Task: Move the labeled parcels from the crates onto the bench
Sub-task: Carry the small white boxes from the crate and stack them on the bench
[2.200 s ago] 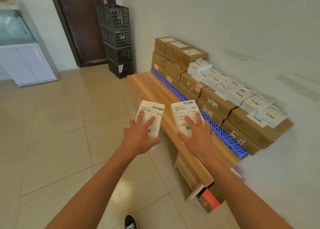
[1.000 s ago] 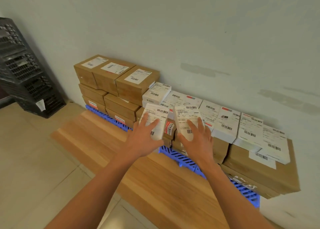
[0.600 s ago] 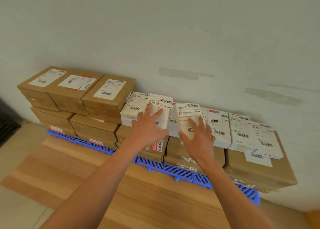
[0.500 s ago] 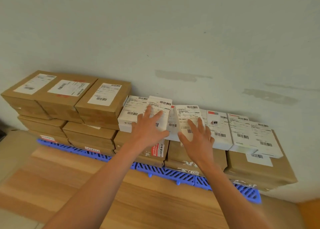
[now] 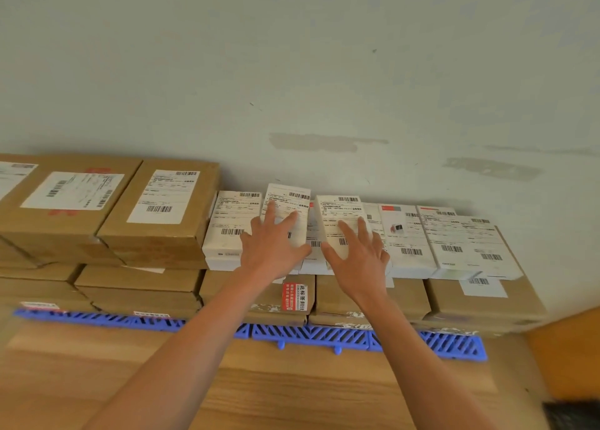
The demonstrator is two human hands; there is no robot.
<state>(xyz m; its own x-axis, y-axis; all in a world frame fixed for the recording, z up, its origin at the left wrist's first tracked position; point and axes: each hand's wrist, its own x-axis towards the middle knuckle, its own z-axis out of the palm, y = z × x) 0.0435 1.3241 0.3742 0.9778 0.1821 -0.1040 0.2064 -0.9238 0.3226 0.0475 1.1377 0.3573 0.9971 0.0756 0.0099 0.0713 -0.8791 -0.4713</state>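
My left hand point(image 5: 276, 251) holds a white labeled parcel point(image 5: 289, 199) from above, fingers spread over its label. My right hand point(image 5: 360, 260) holds a second white labeled parcel point(image 5: 337, 207) the same way. Both parcels are over a row of white parcels point(image 5: 409, 234) that lies on brown cartons against the wall. I cannot tell whether the held parcels touch the row. The wooden bench point(image 5: 292, 390) carries the whole stack. My palms hide the near ends of both parcels.
Taller brown cartons point(image 5: 162, 202) with shipping labels are stacked at the left. A blue plastic grid mat point(image 5: 324, 335) lies under the cartons. The pale wall point(image 5: 324, 72) stands right behind the stack. Bare bench wood runs along the front.
I have turned from the floor side to face the bench. Both hands have carried their parcels forward and up, from in front of the stack to over the white row.
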